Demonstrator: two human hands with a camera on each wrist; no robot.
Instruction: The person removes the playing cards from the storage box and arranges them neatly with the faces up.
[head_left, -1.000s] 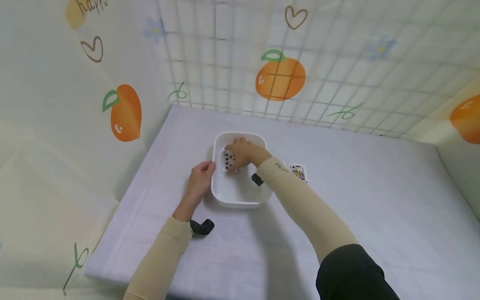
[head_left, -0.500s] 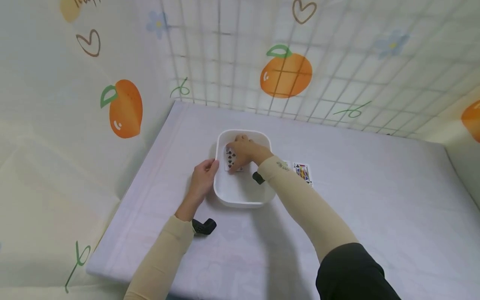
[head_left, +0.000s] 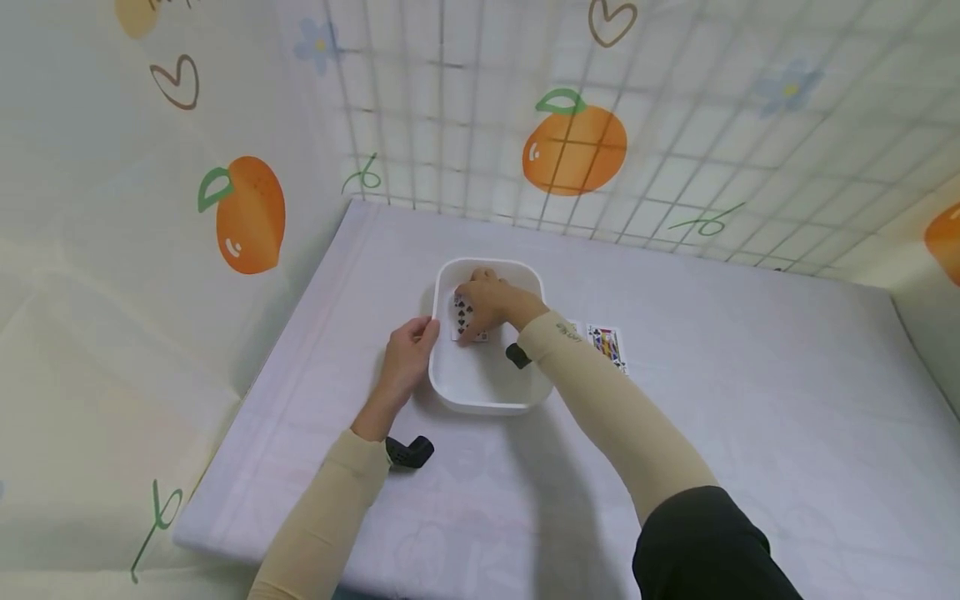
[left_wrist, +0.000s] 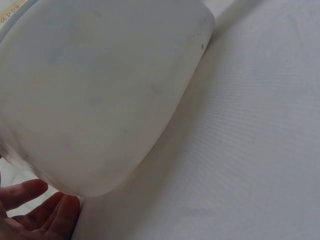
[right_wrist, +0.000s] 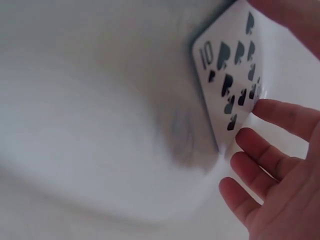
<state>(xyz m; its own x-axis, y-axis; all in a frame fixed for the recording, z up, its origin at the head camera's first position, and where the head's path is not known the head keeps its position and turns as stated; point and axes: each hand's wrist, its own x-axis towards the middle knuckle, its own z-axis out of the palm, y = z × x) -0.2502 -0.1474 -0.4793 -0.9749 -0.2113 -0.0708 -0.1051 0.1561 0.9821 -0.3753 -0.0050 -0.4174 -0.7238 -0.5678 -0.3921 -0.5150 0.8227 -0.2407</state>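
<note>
A white plastic basin (head_left: 487, 408) stands on the table, its outer wall (left_wrist: 100, 100) filling much of the left wrist view. My left hand (head_left: 408, 354) holds the basin's left rim; its curled fingers (left_wrist: 30, 192) show beside the rim in the left wrist view. Inside the basin is a ten of spades playing card (right_wrist: 227, 75), also visible in the head view (head_left: 462, 321). My right hand (head_left: 491, 304) reaches in over the card and pinches it at its edges, thumb on one side and fingertips (right_wrist: 250, 137) on the other.
Face-up playing cards (head_left: 607, 346) lie on the table (head_left: 750, 400) right of the basin, partly behind the right sleeve (head_left: 600, 383). A black wrist device (head_left: 408, 452) sits at the left wrist. A white wire grid (head_left: 465, 125) stands along the back.
The head view has shifted slightly, so the scene sits a little further right and higher. Both hands keep their places at the basin and the card.
</note>
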